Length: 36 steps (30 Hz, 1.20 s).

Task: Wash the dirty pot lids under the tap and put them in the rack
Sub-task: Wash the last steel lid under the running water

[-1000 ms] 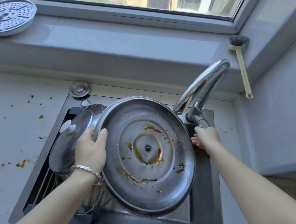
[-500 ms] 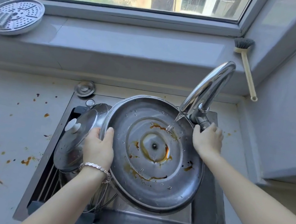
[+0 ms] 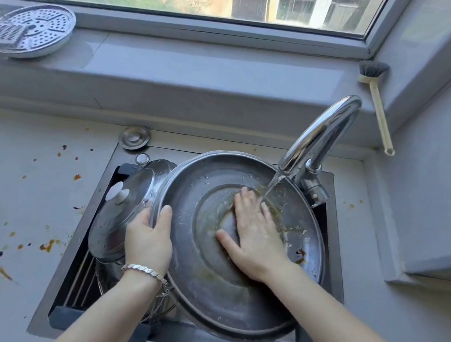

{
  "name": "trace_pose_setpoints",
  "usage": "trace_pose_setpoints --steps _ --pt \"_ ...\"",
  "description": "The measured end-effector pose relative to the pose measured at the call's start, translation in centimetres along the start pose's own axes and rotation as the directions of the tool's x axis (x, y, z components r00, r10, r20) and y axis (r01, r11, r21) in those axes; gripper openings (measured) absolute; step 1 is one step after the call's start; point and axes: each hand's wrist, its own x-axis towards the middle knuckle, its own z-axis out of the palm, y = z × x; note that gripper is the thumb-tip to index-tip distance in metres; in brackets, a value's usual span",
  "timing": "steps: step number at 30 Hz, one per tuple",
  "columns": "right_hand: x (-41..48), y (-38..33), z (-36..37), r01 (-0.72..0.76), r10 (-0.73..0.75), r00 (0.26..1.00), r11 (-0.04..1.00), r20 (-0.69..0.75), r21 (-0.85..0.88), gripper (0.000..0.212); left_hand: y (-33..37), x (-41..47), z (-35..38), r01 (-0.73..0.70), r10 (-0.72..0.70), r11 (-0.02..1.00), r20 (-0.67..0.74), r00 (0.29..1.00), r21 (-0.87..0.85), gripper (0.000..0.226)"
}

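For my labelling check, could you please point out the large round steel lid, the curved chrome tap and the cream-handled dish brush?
large round steel lid (image 3: pixel 202 270): head view, bare inner face.
curved chrome tap (image 3: pixel 317 132): head view, spout's arch.
cream-handled dish brush (image 3: pixel 380 118): head view, mid handle.

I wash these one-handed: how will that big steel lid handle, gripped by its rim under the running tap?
Probably stiff: the big steel lid shows no flex though the left hand grips only its rim. Likely slippery, with water running over its sauce-streaked face. Wide and held at one edge, it may tip; the right hand pressing flat steadies it.
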Motion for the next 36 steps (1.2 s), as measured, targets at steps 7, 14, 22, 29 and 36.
trace_pose_setpoints --steps 7,14,22,29,36 --pt "-0.5 -0.6 -0.3 0.021 -0.021 0.999 1.000 -0.041 -0.001 0.080 0.1 -0.4 -0.4 0.045 -0.045 0.998 -0.007 0.999 -0.045 0.039" --pt "-2.1 -2.0 -0.8 0.196 -0.194 0.978 0.980 0.070 -0.024 0.086 -0.1 -0.7 -1.1 0.071 -0.073 0.996 -0.044 0.996 -0.059 0.037" --pt "-5.1 -0.8 -0.1 -0.057 0.058 0.988 0.998 0.145 -0.008 0.079 -0.6 -0.3 -2.1 0.030 -0.042 0.997 -0.172 0.984 -0.075 0.036" --pt "-5.4 0.7 -0.9 -0.102 0.107 0.991 0.993 0.075 -0.062 0.088 -1.0 0.0 -1.6 0.042 -0.064 0.994 -0.216 0.974 -0.104 0.033" --pt "-6.1 0.3 -1.2 -0.011 0.020 0.992 0.998 0.127 -0.066 0.082 -0.6 -0.3 -1.5 0.041 -0.061 0.995 -0.229 0.972 -0.093 0.032"
